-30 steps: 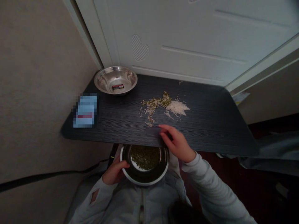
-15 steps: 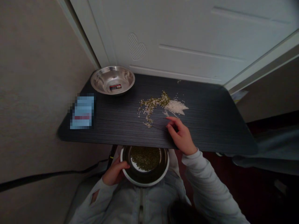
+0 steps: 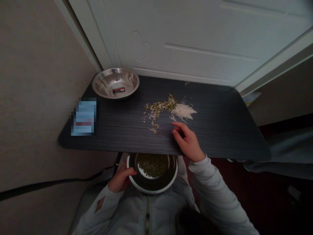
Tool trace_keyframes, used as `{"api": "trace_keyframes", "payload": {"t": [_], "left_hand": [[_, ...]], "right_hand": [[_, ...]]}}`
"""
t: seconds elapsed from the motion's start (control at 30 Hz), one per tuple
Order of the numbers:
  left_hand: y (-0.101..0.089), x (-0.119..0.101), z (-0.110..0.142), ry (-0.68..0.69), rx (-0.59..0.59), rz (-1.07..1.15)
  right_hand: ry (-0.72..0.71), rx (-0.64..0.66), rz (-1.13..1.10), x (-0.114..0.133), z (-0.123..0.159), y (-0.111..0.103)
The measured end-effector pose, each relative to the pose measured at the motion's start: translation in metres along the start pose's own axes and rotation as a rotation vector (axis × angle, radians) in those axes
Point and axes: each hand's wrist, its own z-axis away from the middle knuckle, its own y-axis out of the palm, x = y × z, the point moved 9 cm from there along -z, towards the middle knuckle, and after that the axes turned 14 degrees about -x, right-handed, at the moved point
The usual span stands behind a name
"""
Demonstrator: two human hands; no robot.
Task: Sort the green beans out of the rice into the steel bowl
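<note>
My left hand (image 3: pixel 121 179) grips the left rim of a metal bowl (image 3: pixel 157 188), thumb over the edge, in my lap below the table's front edge. Green mung beans (image 3: pixel 153 164) lie inside it; its far side is hidden under the tabletop. My right hand (image 3: pixel 187 141) rests low over the front of the table, loosely curled, index finger and thumb apart with nothing visible between them. Just beyond its fingertips are a pile of white rice (image 3: pixel 184 111) and a streak of mixed mung beans and rice (image 3: pixel 161 106).
A second steel bowl (image 3: pixel 116 83) with a label inside stands at the back left of the dark table (image 3: pixel 220 124). A pixelated phone-like object (image 3: pixel 83 117) lies at the left edge. Behind the table is a white door (image 3: pixel 195 32); a wall (image 3: pixel 36 81) is at left.
The view shifts slightly. My right hand keeps nearly the same place and pose beside the grains, and my left hand still holds the bowl.
</note>
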Motion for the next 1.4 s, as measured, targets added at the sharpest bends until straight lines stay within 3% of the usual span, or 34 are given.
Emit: {"api": "trace_keyframes", "payload": {"t": [0.9, 1.4], "left_hand": [[0.005, 0.000, -0.001, 0.005, 0.008, -0.025], [0.003, 0.000, 0.000, -0.002, 0.001, -0.039]], "right_hand": [[0.054, 0.029, 0.004, -0.003, 0.001, 0.000], [-0.063, 0.110, 0.073, 0.019, 0.003, 0.017]]}}
